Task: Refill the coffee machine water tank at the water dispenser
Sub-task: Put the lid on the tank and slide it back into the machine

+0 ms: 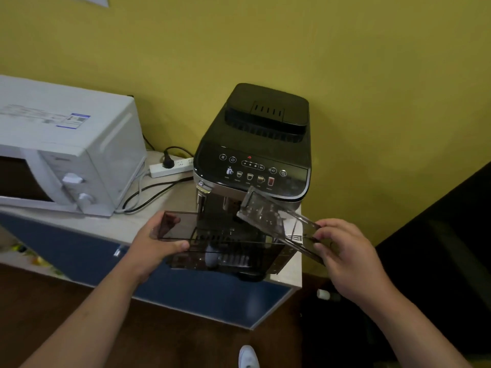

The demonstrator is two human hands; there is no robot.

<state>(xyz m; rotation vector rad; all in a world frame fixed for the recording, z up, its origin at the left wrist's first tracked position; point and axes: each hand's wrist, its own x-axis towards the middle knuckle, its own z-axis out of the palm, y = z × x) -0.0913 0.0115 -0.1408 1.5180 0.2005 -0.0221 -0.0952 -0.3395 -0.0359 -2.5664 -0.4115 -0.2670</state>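
Observation:
A black coffee machine (255, 144) stands at the right end of a counter against a yellow wall. In front of it I hold a smoky see-through water tank (228, 251), lying lengthwise across the machine's front. My left hand (156, 245) grips the tank's left end, thumb on top and fingers underneath. My right hand (342, 248) pinches the near end of the tank's clear lid (276, 219), which is tilted up off the tank with its far end raised towards the machine's control panel. No water dispenser is in view.
A white microwave (63, 150) sits to the left on the counter (148, 213), with a white power strip (170, 168) and cables behind it. Blue cabinet fronts (202, 290) lie below. A dark object (438, 256) stands at the right. My white shoe (248, 357) shows on the brown floor.

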